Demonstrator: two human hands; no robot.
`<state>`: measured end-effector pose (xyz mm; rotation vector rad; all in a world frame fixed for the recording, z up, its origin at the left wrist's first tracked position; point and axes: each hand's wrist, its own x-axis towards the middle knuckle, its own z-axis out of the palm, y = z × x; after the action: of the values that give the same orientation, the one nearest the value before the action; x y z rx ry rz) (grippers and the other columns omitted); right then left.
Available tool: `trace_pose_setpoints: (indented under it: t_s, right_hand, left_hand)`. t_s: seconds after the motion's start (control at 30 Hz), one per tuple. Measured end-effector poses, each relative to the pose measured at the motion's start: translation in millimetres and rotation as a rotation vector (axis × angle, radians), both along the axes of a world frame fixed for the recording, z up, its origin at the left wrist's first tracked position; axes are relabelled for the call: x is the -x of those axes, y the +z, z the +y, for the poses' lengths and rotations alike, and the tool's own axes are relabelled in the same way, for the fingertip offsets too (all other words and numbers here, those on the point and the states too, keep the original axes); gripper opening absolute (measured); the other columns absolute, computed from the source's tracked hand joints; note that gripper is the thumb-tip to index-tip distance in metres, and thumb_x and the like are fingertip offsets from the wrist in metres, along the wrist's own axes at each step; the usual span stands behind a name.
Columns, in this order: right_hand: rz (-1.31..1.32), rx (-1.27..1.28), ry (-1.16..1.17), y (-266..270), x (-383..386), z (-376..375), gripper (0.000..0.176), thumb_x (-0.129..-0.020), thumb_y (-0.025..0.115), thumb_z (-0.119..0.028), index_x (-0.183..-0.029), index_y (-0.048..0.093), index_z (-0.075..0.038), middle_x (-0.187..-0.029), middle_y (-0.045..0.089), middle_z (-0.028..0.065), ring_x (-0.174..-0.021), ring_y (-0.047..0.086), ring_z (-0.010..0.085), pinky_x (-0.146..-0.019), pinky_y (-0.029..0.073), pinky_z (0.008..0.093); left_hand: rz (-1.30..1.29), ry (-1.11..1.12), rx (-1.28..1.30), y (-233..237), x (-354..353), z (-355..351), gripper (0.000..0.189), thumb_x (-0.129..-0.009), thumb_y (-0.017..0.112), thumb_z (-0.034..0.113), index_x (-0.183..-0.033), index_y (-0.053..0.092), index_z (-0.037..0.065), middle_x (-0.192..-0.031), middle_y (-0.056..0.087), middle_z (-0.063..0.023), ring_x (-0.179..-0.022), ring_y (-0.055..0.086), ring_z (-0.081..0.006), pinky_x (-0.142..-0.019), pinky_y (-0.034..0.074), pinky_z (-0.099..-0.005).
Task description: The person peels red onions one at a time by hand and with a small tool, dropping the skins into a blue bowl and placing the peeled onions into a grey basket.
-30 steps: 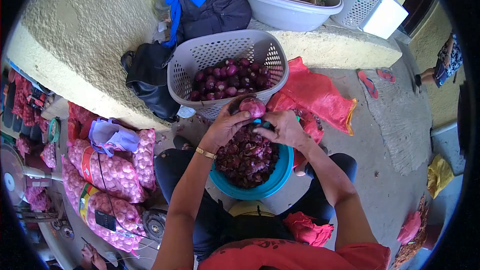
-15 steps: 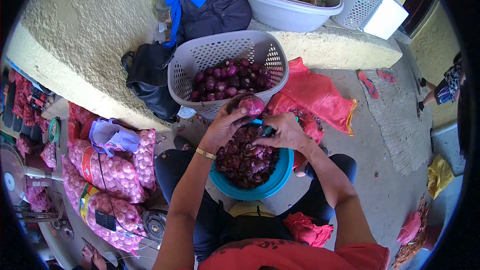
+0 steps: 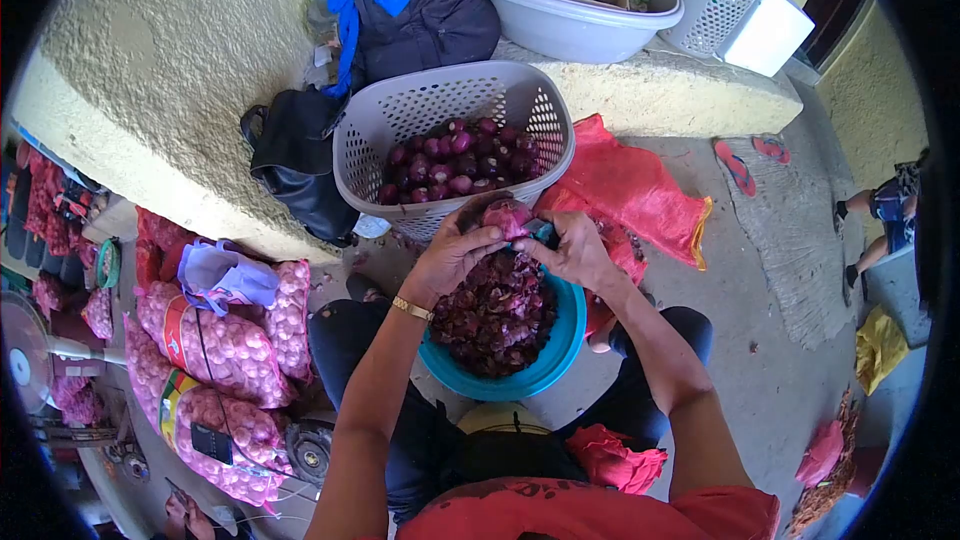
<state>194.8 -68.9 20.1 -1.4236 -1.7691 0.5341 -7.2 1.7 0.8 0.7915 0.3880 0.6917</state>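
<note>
While a red onion (image 3: 508, 214) is clasped in the grip of the left hand (image 3: 450, 256), it is worked by the right hand (image 3: 577, 251), closed on a teal-handled tool (image 3: 541, 232), above the blue basin (image 3: 562, 348), seemingly so peelings are caught; a grey basket (image 3: 366, 140) stands beyond.

Mesh onion sacks (image 3: 215, 340) lie near a black bag (image 3: 300, 165).
</note>
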Motion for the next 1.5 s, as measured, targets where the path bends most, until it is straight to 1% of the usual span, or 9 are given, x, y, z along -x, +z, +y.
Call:
trace_pose_setpoints:
  t_s: [0.07,0.17,0.37,0.43,1.07,1.2,1.3,1.4,1.5]
  right_hand:
    - [0.02,0.018,0.01,0.9,0.0,-0.7,0.038,-0.076,0.079,-0.035,-0.087,0.067,-0.001,-0.06,0.057,0.0173,-0.049,0.056,0.0287,-0.049,0.044,0.0369]
    - [-0.023,0.045,0.015,4.7,0.0,-1.1,0.031,-0.079,0.078,-0.026,-0.092,0.067,0.0,-0.063,0.06,0.0123,-0.05,0.051,0.0191,-0.051,0.043,0.0328]
    - [0.023,-0.051,0.026,-3.2,1.4,0.6,0.033,-0.079,0.076,-0.033,-0.085,0.066,-0.002,-0.065,0.06,0.0181,-0.057,0.06,0.0334,-0.053,0.047,0.0393]
    - [-0.113,-0.094,0.023,-3.8,-0.1,0.6,0.033,-0.08,0.075,-0.034,-0.082,0.065,-0.003,-0.067,0.061,0.0185,-0.063,0.062,0.036,-0.055,0.048,0.041]
    - [-0.468,-0.095,0.35,-5.7,-3.1,0.0,0.034,-0.079,0.073,-0.038,-0.079,0.063,-0.005,-0.072,0.062,0.0103,-0.068,0.064,0.031,-0.058,0.051,0.0423]
    - [-0.326,-0.073,0.187,12.8,4.2,-6.5,0.038,-0.075,0.078,-0.039,-0.076,0.062,-0.004,-0.064,0.061,0.0127,-0.062,0.063,0.0323,-0.055,0.049,0.0405]
    - [-0.021,-0.032,-0.009,10.6,3.1,-4.5,0.039,-0.073,0.081,-0.034,-0.087,0.066,-0.001,-0.065,0.061,0.0154,-0.055,0.06,0.0301,-0.051,0.046,0.0356]
    - [0.046,0.146,-0.035,6.6,-2.2,-0.8,0.038,-0.077,0.079,-0.032,-0.094,0.067,0.0,-0.069,0.063,0.0175,-0.059,0.062,0.0305,-0.055,0.048,0.0355]
    - [0.048,0.083,0.015,16.7,-1.5,-2.1,0.038,-0.079,0.077,-0.03,-0.097,0.066,0.001,-0.074,0.065,0.0192,-0.065,0.065,0.0318,-0.06,0.05,0.0365]
  left_hand:
    - [0.002,-0.008,0.002,-2.5,-0.1,1.0,0.055,-0.086,0.064,0.001,-0.137,0.042,0.004,-0.129,0.053,-0.009,-0.117,0.055,-0.0186,-0.099,0.049,-0.0331]
    - [0.004,-0.006,0.011,-3.4,-0.2,0.9,0.055,-0.087,0.064,0.001,-0.137,0.042,0.004,-0.129,0.053,-0.0088,-0.116,0.056,-0.0189,-0.099,0.049,-0.0333]
    - [-0.021,0.015,0.016,-2.7,-2.3,-1.7,0.054,-0.087,0.064,0.002,-0.136,0.042,0.004,-0.129,0.053,-0.0095,-0.115,0.057,-0.0193,-0.099,0.05,-0.0342]
    - [-0.015,0.016,0.018,-2.9,-2.3,-1.7,0.054,-0.087,0.064,0.002,-0.136,0.042,0.004,-0.129,0.053,-0.0096,-0.115,0.057,-0.0193,-0.099,0.05,-0.0343]
    - [-0.086,0.083,0.029,-0.3,-3.4,-1.1,0.046,-0.093,0.06,0.01,-0.134,0.042,0.001,-0.13,0.052,-0.0115,-0.118,0.054,-0.0212,-0.101,0.049,-0.0394]
    - [-0.129,0.08,0.063,1.2,-3.9,-0.8,0.048,-0.09,0.062,0.005,-0.134,0.043,0.002,-0.13,0.052,-0.0113,-0.118,0.054,-0.0208,-0.101,0.049,-0.0373]
    - [-0.031,0.111,-0.019,-2.9,-4.2,1.3,0.055,-0.086,0.065,-0.001,-0.136,0.042,0.002,-0.128,0.053,-0.0106,-0.117,0.055,-0.0197,-0.101,0.048,-0.0342]
    - [-0.018,0.048,-0.056,-3.8,-6.0,0.6,0.064,-0.08,0.068,-0.007,-0.137,0.04,0.002,-0.126,0.054,-0.0095,-0.116,0.055,-0.0187,-0.1,0.047,-0.032]
    - [-0.001,0.034,-0.125,-0.5,-7.9,-1.4,0.064,-0.078,0.07,-0.006,-0.135,0.042,0.004,-0.124,0.055,-0.0081,-0.114,0.055,-0.0184,-0.1,0.046,-0.0322]
